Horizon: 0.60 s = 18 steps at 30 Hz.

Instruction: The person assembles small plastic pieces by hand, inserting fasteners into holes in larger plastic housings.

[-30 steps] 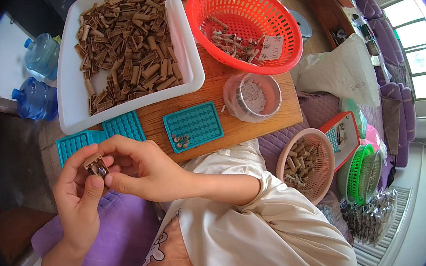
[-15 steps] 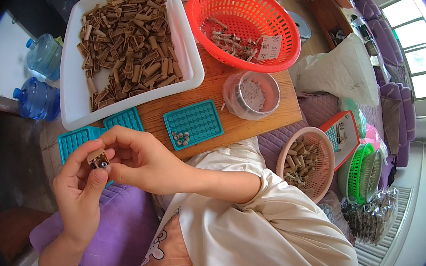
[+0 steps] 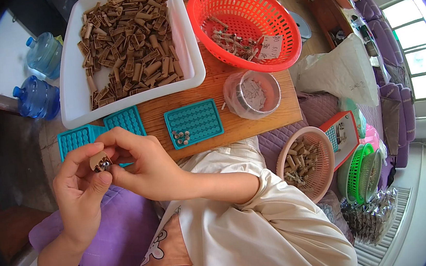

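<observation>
A small tan plastic housing (image 3: 97, 160) with a shiny metal piece at its lower end is pinched between both hands at the left. My left hand (image 3: 76, 181) has its thumb and fingers closed round the housing from the left. From the right, my right hand (image 3: 141, 164) grips it with bent fingertips, some of them hidden behind it. Just beyond the hands lie teal dimpled trays (image 3: 124, 121), partly covered by them. Another teal tray (image 3: 193, 120) sits to the right, with several small round metallic pieces (image 3: 180, 137) in its near left corner.
A white bin (image 3: 191, 52) of brown plastic housings stands at the back of the wooden table (image 3: 269, 122). Beside it are a red basket (image 3: 245, 65) and a plastic-lined tub (image 3: 233, 97). A pink basket (image 3: 325, 173) and green basket (image 3: 354, 180) stand right; water jugs (image 3: 38, 102) stand left.
The housing has turned in my fingers: its open inside faced me before, and now more of its smooth tan outside shows. Both hands have stayed in nearly the same place.
</observation>
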Each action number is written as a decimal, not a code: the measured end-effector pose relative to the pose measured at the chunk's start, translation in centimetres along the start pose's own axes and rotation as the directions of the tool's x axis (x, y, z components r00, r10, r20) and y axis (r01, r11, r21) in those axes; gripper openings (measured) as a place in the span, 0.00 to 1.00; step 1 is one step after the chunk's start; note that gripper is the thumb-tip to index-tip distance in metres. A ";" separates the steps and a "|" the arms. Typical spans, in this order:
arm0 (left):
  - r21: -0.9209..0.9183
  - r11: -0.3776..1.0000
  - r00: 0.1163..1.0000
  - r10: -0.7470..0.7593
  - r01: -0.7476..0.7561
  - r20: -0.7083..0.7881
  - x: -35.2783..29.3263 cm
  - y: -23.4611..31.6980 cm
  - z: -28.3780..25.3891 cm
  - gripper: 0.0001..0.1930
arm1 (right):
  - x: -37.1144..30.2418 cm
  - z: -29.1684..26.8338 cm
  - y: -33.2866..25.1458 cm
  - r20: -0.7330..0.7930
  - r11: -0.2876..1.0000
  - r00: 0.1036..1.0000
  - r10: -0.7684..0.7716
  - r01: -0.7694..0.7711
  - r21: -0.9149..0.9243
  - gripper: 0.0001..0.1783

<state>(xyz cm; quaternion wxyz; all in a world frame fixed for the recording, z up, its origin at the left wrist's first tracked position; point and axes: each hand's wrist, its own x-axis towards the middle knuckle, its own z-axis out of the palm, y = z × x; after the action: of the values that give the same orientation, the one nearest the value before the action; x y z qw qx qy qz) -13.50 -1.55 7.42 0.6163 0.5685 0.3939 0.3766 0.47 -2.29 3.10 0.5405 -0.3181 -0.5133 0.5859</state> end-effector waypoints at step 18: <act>0.164 0.985 0.995 0.071 -0.060 -0.063 -1.0 0.2 0.5 0.13 | 0.0 0.8 -0.5 -0.027 0.984 0.991 -0.134 0.130 -0.123 0.16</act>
<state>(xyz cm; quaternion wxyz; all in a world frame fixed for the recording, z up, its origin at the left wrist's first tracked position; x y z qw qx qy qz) -13.43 -2.69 7.73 0.5414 0.6161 0.4253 0.3827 -0.16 -2.57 3.76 0.5668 -0.3256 -0.5582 0.5110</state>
